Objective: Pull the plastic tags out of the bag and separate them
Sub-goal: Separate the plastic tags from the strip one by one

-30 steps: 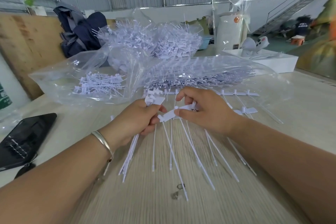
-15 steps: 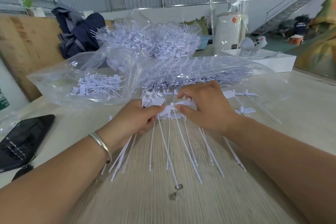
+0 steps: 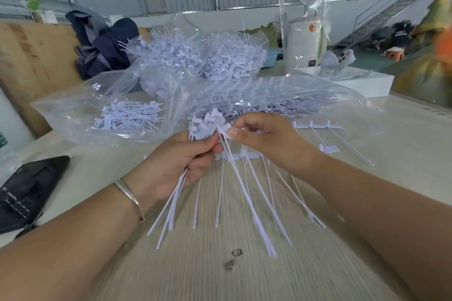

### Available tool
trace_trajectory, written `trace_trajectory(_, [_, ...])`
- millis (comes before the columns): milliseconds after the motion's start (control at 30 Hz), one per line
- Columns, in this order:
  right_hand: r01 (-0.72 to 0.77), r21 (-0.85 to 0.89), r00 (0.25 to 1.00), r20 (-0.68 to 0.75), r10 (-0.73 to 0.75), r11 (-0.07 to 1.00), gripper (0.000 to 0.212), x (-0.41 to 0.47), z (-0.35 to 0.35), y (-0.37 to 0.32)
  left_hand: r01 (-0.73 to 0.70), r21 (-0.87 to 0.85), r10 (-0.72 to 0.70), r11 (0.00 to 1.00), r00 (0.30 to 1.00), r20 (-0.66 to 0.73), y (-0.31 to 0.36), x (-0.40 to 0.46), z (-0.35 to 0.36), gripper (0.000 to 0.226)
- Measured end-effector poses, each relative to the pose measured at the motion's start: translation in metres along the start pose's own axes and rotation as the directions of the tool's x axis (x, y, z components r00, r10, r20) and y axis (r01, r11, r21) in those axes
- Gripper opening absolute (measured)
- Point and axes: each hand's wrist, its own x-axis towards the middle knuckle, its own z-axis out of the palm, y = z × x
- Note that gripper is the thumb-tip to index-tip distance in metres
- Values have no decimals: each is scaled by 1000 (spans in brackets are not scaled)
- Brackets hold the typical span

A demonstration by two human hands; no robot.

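A: What lies nearest on the desk (image 3: pixel 244 281)?

B: Two small metal bits (image 3: pixel 233 258) on the pale wood grain, just past the tips of the hanging tag tails.

A: And the hands?

B: The left hand (image 3: pixel 181 166), a bangle (image 3: pixel 129 197) on its wrist, has its grip curled round a bundle of separated tags (image 3: pixel 203 127); their flat heads stick up above the thumb, the thin tails fan out below the palm. The right hand (image 3: pixel 266 144) pinches the head of a single tag (image 3: pixel 225 128) between thumb and forefinger, right against the bundle's heads.

A: Anything under them?

B: A strip of joined tags (image 3: pixel 247 155) lies on the desk beneath the right hand, tails pointing this way. More joined ones (image 3: pixel 318 126) lie to the right.

A: Further off?

B: A black phone (image 3: pixel 29 190) at the left edge. Behind the hands, the clear plastic bag (image 3: pixel 281 95) lies flat, packed with rows of tags. Left of it, a second clear bag (image 3: pixel 73 110) holds a small loose heap. Behind both, a big heap of tags (image 3: pixel 203 56), then a dark jacket (image 3: pixel 102 44) and a white box (image 3: pixel 354 80).
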Motion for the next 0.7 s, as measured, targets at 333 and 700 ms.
trace_trajectory(333, [-27,12,986,-162,29,1000,45,1,-3,7,57,-30,-57,998,998,17,3,6,-11,11])
trace_trajectory(700, [-50,1,972,-232,49,999,15,0,-4,1,137,238,-120,961,989,-83,5,6,-14,22])
